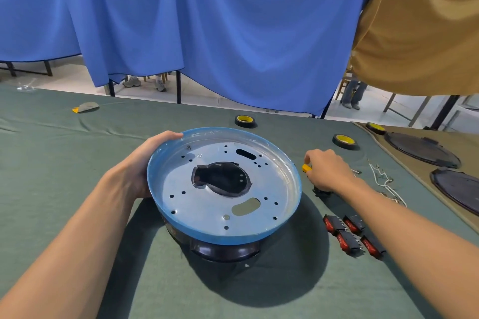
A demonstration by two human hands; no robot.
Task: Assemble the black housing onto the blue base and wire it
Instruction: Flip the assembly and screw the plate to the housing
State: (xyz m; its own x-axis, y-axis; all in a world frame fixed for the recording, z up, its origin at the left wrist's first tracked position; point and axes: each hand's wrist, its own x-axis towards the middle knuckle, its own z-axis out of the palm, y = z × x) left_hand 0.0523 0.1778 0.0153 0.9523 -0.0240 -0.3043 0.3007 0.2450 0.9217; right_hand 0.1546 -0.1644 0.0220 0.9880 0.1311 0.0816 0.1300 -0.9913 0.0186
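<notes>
The round blue base (181, 217), a shallow dish with a silvery perforated floor and a large centre opening, sits on top of the black housing (225, 251), whose rim shows beneath its near edge. My left hand (145, 163) grips the base's left rim, thumb over the edge. To the right of the base my right hand (326, 168) rests on the table with fingers curled round a small yellow-handled tool (306, 168); a black part (320, 191) peeks out beneath the palm. White wires (386, 184) lie further right.
Several black rocker switches with red buttons (352, 235) lie at the near right. Two rolls of black tape (245, 120) (344, 140) stand behind the base, a third (375, 127) at the right. Dark round lids (421, 149) rest on a brown cloth. Blue curtain hangs behind the table.
</notes>
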